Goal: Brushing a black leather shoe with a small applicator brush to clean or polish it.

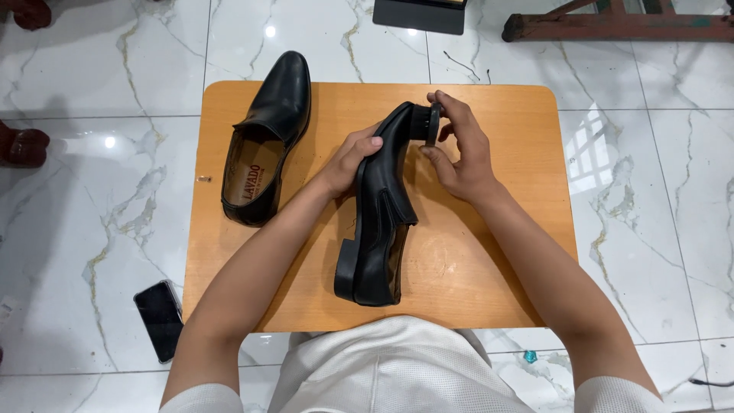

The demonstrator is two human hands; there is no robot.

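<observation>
Leather, black and plain, is what we have in hand: a slip-on shoe (378, 222) turned on its side over the middle of a small orange-brown wooden table (505, 252), heel towards us and toe pointing away. Our left hand (348, 159) wraps around the shoe's upper near the front and grips it firmly. Our right hand (459, 153) is closed with thumb and fingers on a small round black brush or applicator (430, 122), which it presses against the toe.

As we judge it, the work is at the toe end of this shoe; we cannot tell from the surface how much of it has already been gone over. The second shoe (267, 138) of the pair lies upright at the table's left side, opening upward, well apart from both hands and untouched just now.

Beyond the table we see a white marble floor (650, 191) with grey and gold veins, a dark phone (159, 319) lying on it at our left, and a dark flat case (419, 15) at the far edge.
</observation>
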